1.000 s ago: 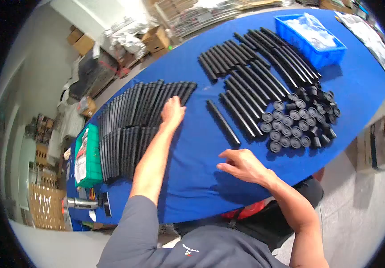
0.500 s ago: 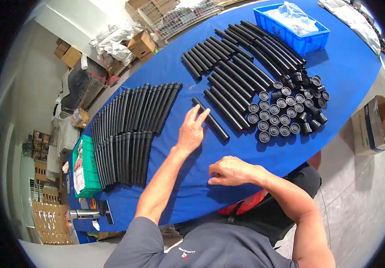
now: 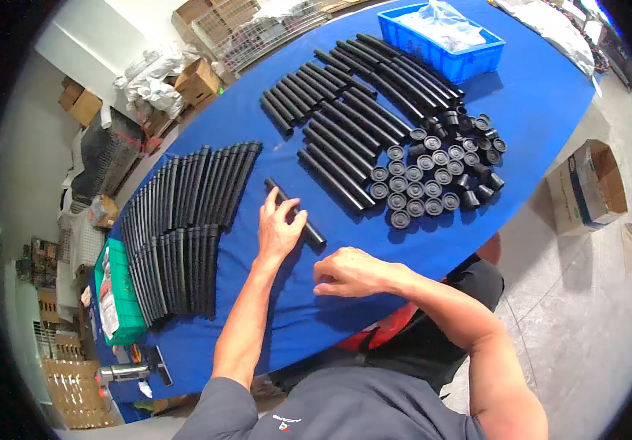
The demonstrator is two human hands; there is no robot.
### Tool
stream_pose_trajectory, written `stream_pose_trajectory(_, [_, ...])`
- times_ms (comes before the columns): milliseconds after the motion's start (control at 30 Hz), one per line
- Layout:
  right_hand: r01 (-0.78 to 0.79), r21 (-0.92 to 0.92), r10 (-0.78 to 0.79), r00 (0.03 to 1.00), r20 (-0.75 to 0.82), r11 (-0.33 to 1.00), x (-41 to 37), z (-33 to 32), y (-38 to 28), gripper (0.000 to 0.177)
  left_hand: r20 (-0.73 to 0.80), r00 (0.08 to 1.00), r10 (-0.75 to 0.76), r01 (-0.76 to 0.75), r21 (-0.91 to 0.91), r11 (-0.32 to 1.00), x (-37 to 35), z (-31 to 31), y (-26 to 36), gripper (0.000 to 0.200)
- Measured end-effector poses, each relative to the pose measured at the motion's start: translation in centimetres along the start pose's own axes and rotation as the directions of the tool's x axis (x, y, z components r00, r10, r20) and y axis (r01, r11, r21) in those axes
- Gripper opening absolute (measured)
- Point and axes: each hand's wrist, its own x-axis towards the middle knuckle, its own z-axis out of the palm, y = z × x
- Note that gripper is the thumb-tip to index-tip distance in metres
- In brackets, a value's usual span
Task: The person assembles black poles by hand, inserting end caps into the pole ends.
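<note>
A single black tube (image 3: 314, 232) lies slantwise on the blue cloth, with my left hand (image 3: 278, 233) over its upper part. The thumb and fingers of that hand are closed around the tube, and its lower end sticks out to the right. Just below that end is my right hand (image 3: 356, 273), loosely curled near the cloth, with nothing showing between its fingers. To the right lie rows of loose black tubes (image 3: 339, 158). Beside them is a cluster of round black caps (image 3: 415, 189), some on their sides. Left of my left hand, tubes with collared ends (image 3: 184, 202) lie in two fanned rows.
A blue crate (image 3: 470, 66) with a clear plastic bag stands at the table's far end. At the left edge are a green bin (image 3: 127, 304) and a metal clamp-like stand (image 3: 122, 372). An open cardboard box (image 3: 580, 194) sits on the floor at right.
My left hand has drawn the single tube leftward and a little toward me, away from the loose rows. The right hand stays curled near the same spot. The whole view has shifted.
</note>
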Motion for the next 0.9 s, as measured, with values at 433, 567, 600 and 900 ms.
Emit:
stream_pose_trajectory(433, [-0.248, -0.39, -0.103, 0.716, -0.69, 0.887, -3.2, -10.3, 0.0, 0.023, -0.153, 0.988, -0.031, 0.012, -0.119, 0.993, -1.7, 1.4, -1.1, 0.012])
stream_pose_trajectory(567, [-0.663, -0.484, -0.009, 0.585, -0.811, 0.571, -6.3, -19.9, 1.6, 0.048, -0.146, 0.989, -0.022, 0.009, -0.084, 0.996, -1.7, 1.0, -0.6, 0.012])
stream_pose_trajectory(600, [-0.742, -0.458, 0.089, 0.565, -0.82, 0.49, -7.2, -22.1, 2.4, 0.058, -0.148, 0.989, -0.015, 0.003, -0.082, 0.997, -1.7, 1.0, -0.5, 0.012])
stream_pose_trajectory(900, [-0.643, -0.731, 0.624, 0.672, -0.398, 0.227, -8.7, -29.2, 6.7, 0.099, -0.19, 0.981, -0.038, 0.02, -0.1, 0.995, -1.6, 1.0, -0.4, 0.012])
